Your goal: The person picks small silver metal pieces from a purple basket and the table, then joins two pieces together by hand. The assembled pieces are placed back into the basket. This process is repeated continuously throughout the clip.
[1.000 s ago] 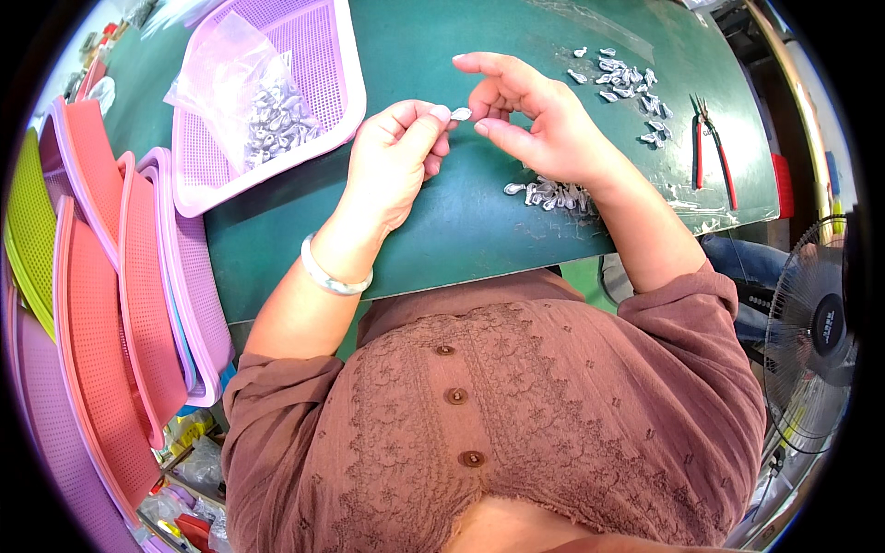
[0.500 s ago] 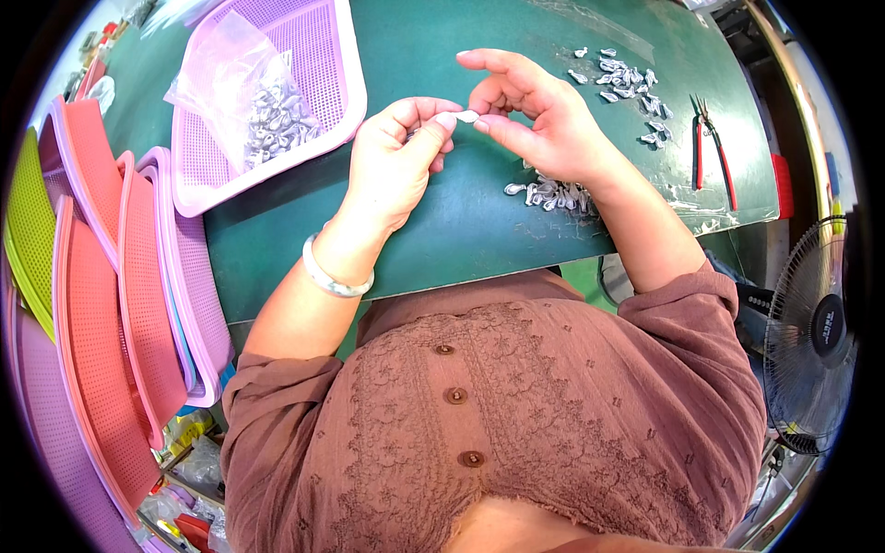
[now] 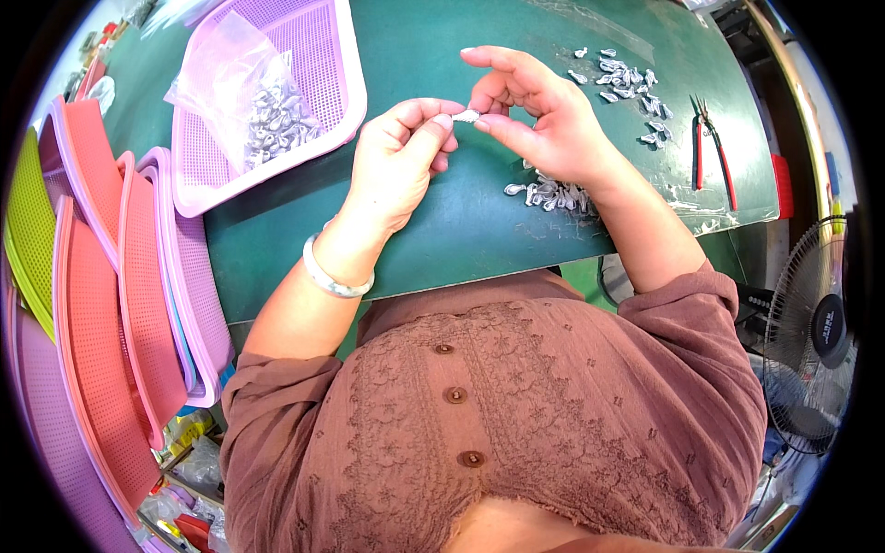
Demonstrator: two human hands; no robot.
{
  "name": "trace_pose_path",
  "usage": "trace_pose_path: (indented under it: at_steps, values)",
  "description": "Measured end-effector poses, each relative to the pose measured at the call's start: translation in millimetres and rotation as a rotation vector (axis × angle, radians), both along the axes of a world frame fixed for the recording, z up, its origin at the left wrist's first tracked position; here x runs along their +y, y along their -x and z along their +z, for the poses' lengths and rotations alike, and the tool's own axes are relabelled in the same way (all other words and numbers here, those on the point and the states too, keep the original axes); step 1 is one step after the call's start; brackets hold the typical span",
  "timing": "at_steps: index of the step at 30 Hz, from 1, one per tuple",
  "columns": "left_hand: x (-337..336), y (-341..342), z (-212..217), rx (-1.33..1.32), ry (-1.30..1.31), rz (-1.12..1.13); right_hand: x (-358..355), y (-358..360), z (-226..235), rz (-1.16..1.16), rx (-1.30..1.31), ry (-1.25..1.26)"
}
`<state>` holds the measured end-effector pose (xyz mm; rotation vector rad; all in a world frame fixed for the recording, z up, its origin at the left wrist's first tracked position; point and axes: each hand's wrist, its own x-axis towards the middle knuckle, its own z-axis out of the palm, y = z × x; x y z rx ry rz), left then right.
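Observation:
Between the fingertips of both hands is a small silvery drop-shaped metal piece (image 3: pixel 467 116). My left hand (image 3: pixel 402 152) pinches its left end between thumb and forefinger. My right hand (image 3: pixel 544 115) has its thumb and a bent finger at the piece's right end, with the forefinger raised. Like pieces form a pile (image 3: pixel 557 195) on the green table, partly hidden under my right forearm. A looser spread of such pieces (image 3: pixel 627 83) lies beyond my right hand. Red-handled pliers (image 3: pixel 705 152) rest at the right, jaws pointing away from me.
At the left on the table (image 3: pixel 415 235) stands a lilac perforated basket (image 3: pixel 353 74), holding a clear bag (image 3: pixel 267 111) of silvery pieces. Stacked coral baskets (image 3: pixel 97 359) and a green one (image 3: pixel 28 230) crowd the left side. A fan (image 3: pixel 811 341) stands at the right, below the table's edge.
The small metal piece has turned between my fingertips and now shows a ridged side. Both hands have shifted only slightly; the piles, basket and pliers stay where they were.

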<state>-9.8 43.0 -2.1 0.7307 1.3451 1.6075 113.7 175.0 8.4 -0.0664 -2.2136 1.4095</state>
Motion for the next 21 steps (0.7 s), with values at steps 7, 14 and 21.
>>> trace_pose_path:
  at_steps: [7, 14, 21]
  values:
    - [0.4, -0.1, -0.2, -0.122, 0.037, -0.052, -1.1, 2.8, -0.5, -0.037, 0.098, -0.099]
    - [1.1, 6.0, -4.9, -0.244, 0.024, -0.123, 3.6, 1.6, 2.1, -0.086, 0.092, -0.145]
    - [2.5, 14.3, -4.2, -0.466, 0.007, -0.203, 34.1, -23.4, 22.3, 0.168, -0.395, -0.444]
